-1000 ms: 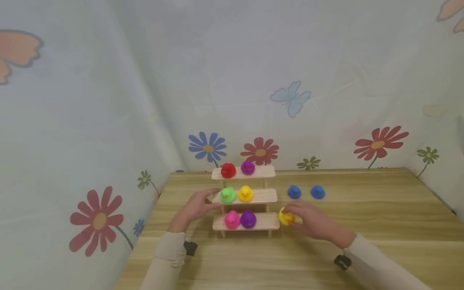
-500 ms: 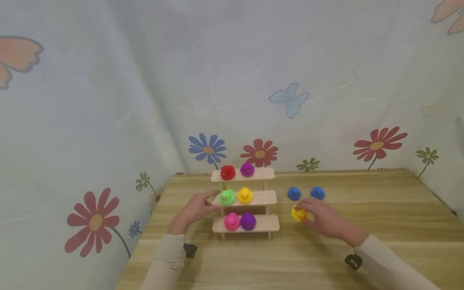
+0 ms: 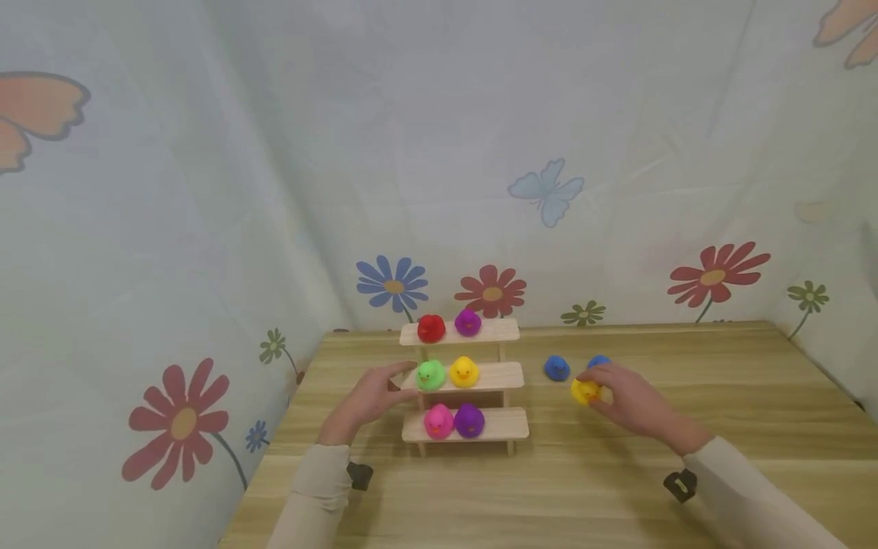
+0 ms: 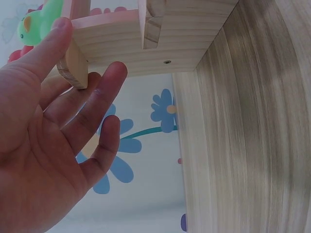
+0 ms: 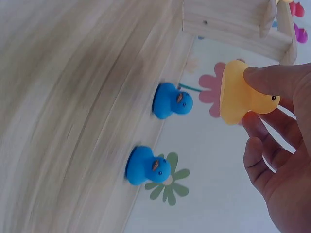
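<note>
A yellow rubber duck is pinched between the thumb and fingers of my right hand; in the right wrist view the duck hangs clear of the tabletop. My left hand holds the left end of the middle tier of a small three-tier wooden display stand. In the left wrist view, the thumb lies at the front of that plank and fingers reach behind it. Close to this hand sits a green duck, with another yellow duck on the same tier.
The top tier bears a red duck and a purple duck; the bottom tier a pink duck and a purple one. Two blue ducks stand on the wooden table, one partly behind my right hand. A flowered cloth hangs behind.
My right hand has carried the yellow duck rightward, away from the stand's bottom tier toward the blue ducks. The left hand has stayed at the stand.
</note>
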{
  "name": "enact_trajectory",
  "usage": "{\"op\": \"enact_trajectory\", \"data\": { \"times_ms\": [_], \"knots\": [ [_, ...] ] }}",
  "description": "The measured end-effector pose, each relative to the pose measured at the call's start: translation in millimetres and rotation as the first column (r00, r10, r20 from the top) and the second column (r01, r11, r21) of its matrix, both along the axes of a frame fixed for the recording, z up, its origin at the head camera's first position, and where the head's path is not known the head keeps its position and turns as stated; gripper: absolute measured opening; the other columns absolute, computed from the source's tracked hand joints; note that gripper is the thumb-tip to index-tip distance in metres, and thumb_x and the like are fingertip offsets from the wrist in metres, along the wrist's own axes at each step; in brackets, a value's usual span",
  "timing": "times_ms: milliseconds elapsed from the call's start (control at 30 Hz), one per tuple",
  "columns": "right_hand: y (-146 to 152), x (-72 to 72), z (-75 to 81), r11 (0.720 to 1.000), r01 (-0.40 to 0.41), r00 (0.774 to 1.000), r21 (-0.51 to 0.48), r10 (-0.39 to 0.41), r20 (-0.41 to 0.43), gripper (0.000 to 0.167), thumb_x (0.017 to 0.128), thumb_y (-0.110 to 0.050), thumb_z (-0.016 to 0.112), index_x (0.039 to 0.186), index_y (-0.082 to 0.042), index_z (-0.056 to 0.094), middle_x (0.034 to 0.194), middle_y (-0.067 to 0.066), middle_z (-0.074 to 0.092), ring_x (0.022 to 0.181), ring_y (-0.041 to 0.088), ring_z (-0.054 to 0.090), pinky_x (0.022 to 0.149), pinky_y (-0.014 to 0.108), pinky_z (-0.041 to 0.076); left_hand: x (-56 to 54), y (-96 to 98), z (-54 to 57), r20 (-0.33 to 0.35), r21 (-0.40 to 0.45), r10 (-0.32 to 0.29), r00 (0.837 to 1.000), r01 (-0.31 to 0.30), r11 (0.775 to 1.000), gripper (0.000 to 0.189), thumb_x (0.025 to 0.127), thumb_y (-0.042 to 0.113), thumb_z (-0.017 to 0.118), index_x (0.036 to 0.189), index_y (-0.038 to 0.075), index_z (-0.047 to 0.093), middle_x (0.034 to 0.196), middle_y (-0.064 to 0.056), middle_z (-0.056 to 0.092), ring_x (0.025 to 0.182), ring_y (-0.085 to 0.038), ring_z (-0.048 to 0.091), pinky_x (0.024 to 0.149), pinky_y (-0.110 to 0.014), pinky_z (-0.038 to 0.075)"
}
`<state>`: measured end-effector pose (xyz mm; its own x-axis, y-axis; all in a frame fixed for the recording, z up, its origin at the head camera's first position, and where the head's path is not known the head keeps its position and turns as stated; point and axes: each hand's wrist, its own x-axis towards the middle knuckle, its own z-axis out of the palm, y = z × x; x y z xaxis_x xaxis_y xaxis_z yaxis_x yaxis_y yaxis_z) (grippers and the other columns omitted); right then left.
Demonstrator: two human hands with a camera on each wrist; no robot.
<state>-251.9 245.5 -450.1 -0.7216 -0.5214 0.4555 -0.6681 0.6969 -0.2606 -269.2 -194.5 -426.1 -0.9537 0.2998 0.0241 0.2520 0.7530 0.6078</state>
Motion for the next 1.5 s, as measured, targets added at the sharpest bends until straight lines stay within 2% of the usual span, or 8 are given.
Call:
{"op": "enact_trajectory", "data": {
  "times_ms": [300,500,933,1300,1500],
  "knots": [
    [14.9,-7.7,-0.9,0.999,0.019,1.0,-0.029,-0.02,-0.018,0.038,0.068,0.0,0.081,0.103,-0.004,0.065,0.1,0.008,0.066,0.084,0.02,0.06,0.074,0.042,0.052,0.9,1.0,0.0,0.009,0.026,-0.009,1.0,0.008,1.0,0.06,0.083,0.033,0.071,0.136,0.014,0.05,0.128,-0.01,0.056,0.083,-0.018,0.062,0.065,-0.029,0.052],
    [19.7,-12.2,-3.4,0.999,0.031,0.999,-0.034,-0.031,0.01,0.035,0.07,0.001,0.079,0.102,-0.003,0.065,0.098,0.007,0.065,0.081,0.018,0.059,0.071,0.04,0.051,2.1,-0.2,-1.3,0.009,0.016,0.01,1.0,-0.01,1.0,0.059,0.082,0.033,0.072,0.135,0.018,0.052,0.128,-0.008,0.057,0.081,-0.015,0.061,0.065,-0.028,0.051],
    [42.8,-26.1,-8.0,0.99,0.122,0.992,-0.077,-0.118,0.051,0.035,0.071,0.006,0.074,0.104,0.004,0.063,0.101,0.017,0.063,0.083,0.028,0.058,0.073,0.046,0.049,1.5,1.4,1.6,0.006,0.013,0.023,1.0,-0.023,1.0,0.058,0.081,0.033,0.073,0.134,0.019,0.052,0.127,-0.008,0.057,0.082,-0.015,0.061,0.067,-0.029,0.051],
    [60.8,-35.2,-13.8,0.977,0.203,0.973,-0.059,-0.195,0.126,0.033,0.073,0.006,0.072,0.104,0.007,0.063,0.101,0.021,0.062,0.086,0.033,0.057,0.077,0.052,0.048,2.8,1.3,1.7,0.016,0.021,0.022,1.0,-0.023,1.0,0.058,0.082,0.033,0.073,0.134,0.02,0.052,0.124,-0.007,0.059,0.08,-0.014,0.06,0.065,-0.028,0.05],
    [68.9,-42.0,-17.8,0.967,0.252,0.951,-0.035,-0.241,0.194,0.032,0.076,0.004,0.069,0.108,0.006,0.061,0.105,0.024,0.061,0.09,0.036,0.056,0.08,0.055,0.045,1.4,0.7,0.0,0.007,0.012,0.019,1.0,-0.019,1.0,0.059,0.082,0.034,0.072,0.134,0.019,0.052,0.125,-0.008,0.058,0.08,-0.014,0.061,0.065,-0.029,0.05]
  ]
}}
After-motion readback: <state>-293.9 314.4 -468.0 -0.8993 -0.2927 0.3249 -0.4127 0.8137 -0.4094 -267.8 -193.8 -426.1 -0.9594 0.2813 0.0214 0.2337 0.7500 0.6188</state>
